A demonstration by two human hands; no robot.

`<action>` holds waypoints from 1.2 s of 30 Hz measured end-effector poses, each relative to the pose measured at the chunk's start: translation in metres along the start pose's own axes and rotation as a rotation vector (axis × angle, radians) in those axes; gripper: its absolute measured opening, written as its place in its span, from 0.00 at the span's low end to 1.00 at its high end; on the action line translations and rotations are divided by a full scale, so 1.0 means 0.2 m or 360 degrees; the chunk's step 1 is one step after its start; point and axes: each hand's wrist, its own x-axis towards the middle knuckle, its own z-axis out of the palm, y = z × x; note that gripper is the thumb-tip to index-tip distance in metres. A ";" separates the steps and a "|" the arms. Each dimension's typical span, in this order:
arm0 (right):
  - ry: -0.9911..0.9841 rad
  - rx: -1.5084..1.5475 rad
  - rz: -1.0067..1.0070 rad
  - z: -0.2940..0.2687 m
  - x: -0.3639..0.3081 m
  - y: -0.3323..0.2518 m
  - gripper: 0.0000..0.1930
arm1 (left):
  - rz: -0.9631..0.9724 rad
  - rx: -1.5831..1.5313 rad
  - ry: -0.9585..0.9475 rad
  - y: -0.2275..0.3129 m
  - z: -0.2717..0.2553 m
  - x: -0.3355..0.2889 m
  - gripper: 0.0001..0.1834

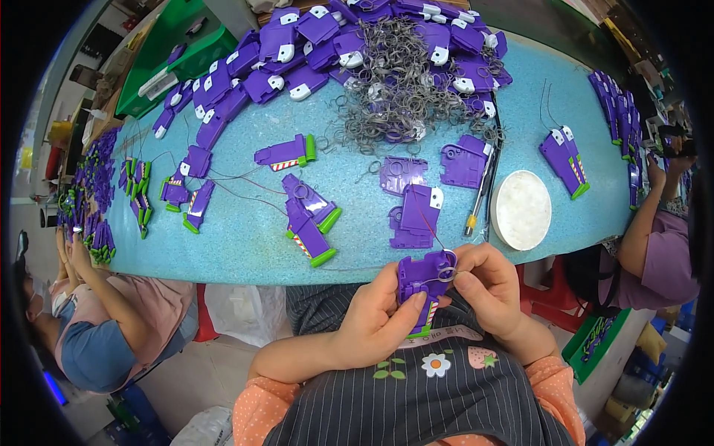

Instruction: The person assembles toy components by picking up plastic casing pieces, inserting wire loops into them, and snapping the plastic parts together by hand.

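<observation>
Close to my body at the table's near edge, my left hand [378,321] is closed on a purple plastic toy wing part [418,272] with a green end and a striped sticker. At its upper right corner my right hand [492,288] pinches a coiled grey wire [446,274] with thumb and fingertips. A thin reddish wire [430,225] rises from there toward the loose parts. Just beyond lie a purple shell with a white corner [422,209] and two more purple shells [462,162] [402,175]. The wing part's underside is hidden by my fingers.
Purple shells [260,59] and tangled wire coils [401,82] heap at the back. A white round dish [522,212] and a yellow-handled tool [471,223] lie right of centre. Wired wing parts [306,230] [567,163] lie on both sides. Co-workers sit left [119,327] and right [654,253].
</observation>
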 end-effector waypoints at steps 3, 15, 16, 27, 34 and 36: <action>0.0025 -0.0139 0.0018 -0.03 0.00 -0.03 0.06 | -0.0147 0.0147 -0.0106 -0.01 -0.03 0.00 0.19; -0.0686 0.0167 0.0853 -0.13 0.12 -0.21 0.09 | -0.0028 0.0463 -0.0649 0.02 -0.06 -0.06 0.13; -0.0780 0.0307 0.0822 -0.11 0.14 -0.20 0.09 | -0.0161 -0.0011 -0.0547 -0.01 -0.06 -0.10 0.15; 0.0150 -0.1984 -0.0513 0.03 0.21 -0.09 0.14 | -0.0477 -0.0371 0.0248 -0.07 -0.10 -0.18 0.26; -0.0217 -0.0664 0.0056 0.02 0.05 0.02 0.13 | -0.0399 -0.0233 0.0114 -0.10 -0.08 -0.14 0.27; -0.0127 -0.0591 0.0194 0.04 0.06 0.05 0.12 | -0.0461 -0.0225 0.0037 -0.08 -0.07 -0.13 0.28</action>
